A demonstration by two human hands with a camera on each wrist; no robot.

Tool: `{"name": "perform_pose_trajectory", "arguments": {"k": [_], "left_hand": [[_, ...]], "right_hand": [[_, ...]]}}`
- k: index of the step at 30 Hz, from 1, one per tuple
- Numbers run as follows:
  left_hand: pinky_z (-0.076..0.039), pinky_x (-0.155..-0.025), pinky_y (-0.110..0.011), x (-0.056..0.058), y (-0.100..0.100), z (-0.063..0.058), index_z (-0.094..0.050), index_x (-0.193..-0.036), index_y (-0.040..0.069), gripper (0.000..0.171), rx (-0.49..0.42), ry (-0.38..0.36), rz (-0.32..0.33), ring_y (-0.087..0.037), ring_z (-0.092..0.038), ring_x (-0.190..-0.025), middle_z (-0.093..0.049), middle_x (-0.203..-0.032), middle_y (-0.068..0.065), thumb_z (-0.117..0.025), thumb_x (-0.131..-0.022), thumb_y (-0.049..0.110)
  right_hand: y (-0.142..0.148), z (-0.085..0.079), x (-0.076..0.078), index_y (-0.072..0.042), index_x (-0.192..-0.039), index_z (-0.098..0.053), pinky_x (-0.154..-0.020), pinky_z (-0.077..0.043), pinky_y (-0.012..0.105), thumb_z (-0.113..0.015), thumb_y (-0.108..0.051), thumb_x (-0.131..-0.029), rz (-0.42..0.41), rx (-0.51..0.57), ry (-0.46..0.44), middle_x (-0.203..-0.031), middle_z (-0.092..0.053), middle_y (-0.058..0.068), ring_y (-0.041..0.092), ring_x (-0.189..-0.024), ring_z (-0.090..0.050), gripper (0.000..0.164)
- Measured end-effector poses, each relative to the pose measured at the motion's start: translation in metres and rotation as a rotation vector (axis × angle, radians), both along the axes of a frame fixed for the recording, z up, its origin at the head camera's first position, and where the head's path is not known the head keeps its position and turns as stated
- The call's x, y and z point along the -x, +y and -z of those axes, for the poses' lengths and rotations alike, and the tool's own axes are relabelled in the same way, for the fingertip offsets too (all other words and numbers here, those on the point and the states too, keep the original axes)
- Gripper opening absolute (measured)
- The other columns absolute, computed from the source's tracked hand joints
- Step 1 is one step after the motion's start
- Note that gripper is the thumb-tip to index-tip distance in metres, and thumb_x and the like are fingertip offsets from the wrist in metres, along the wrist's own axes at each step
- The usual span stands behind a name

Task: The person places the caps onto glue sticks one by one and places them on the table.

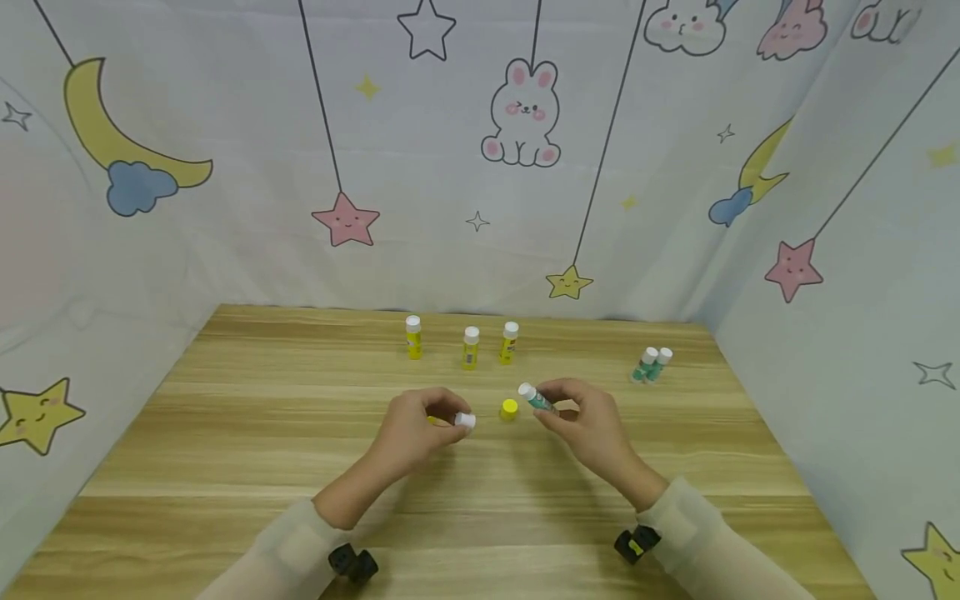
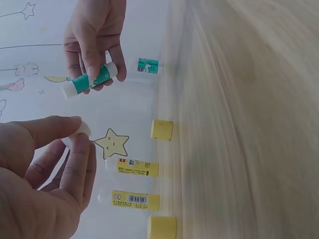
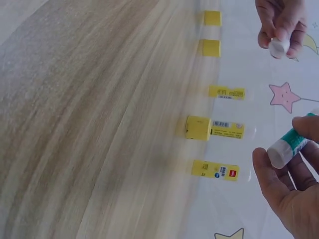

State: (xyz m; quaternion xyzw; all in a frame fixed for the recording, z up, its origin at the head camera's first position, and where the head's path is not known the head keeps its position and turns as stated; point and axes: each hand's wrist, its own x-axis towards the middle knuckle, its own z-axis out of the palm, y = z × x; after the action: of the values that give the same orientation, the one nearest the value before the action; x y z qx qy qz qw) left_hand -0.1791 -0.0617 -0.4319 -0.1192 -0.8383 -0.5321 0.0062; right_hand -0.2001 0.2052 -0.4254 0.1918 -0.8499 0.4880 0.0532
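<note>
My left hand (image 1: 420,427) pinches a short white cylinder (image 1: 465,421) between thumb and fingers. In my right hand (image 1: 588,421) is a teal glue stick (image 1: 537,400) with a white cap, tilted and raised above the table, its cap end pointing toward the left hand. A short yellow cylinder (image 1: 509,409) stands on the table between the hands. Two more short yellow cylinders (image 3: 213,18) (image 3: 211,48) show in the right wrist view near the left hand, which mostly hides them in the head view.
Three yellow glue sticks (image 1: 414,337) (image 1: 470,348) (image 1: 509,343) with white caps stand upright toward the back of the wooden table (image 1: 300,367). Two teal glue sticks (image 1: 643,366) (image 1: 660,365) stand side by side at the back right. A printed curtain (image 1: 420,267) hangs behind the table.
</note>
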Motion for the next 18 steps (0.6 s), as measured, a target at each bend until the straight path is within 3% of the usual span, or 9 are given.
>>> {"name": "perform_pose_trajectory", "arguments": {"k": [11, 18], "left_hand": [[-0.054, -0.07, -0.032, -0.001, -0.001, -0.003, -0.07, -0.089, 0.015, 0.025, -0.274, -0.104, 0.007, -0.022, -0.062, -0.084, -0.066, -0.09, -0.003, -0.084, -0.07, 0.024], [-0.053, -0.071, -0.032, -0.002, -0.002, -0.005, -0.069, -0.092, 0.006, 0.029, -0.379, -0.166, 0.022, -0.026, -0.06, -0.085, -0.064, -0.094, -0.011, -0.084, -0.069, 0.015]], "right_hand": [[-0.006, -0.003, -0.012, -0.021, -0.102, -0.066, -0.07, -0.053, 0.024, -0.076, -0.017, -0.079, -0.034, -0.297, 0.383, -0.098, -0.06, -0.014, 0.002, -0.086, -0.058, 0.026], [-0.012, -0.006, -0.016, -0.014, -0.101, -0.068, -0.072, -0.051, 0.02, -0.079, -0.009, -0.076, -0.077, -0.355, 0.559, -0.101, -0.061, -0.008, 0.004, -0.09, -0.058, 0.028]]}}
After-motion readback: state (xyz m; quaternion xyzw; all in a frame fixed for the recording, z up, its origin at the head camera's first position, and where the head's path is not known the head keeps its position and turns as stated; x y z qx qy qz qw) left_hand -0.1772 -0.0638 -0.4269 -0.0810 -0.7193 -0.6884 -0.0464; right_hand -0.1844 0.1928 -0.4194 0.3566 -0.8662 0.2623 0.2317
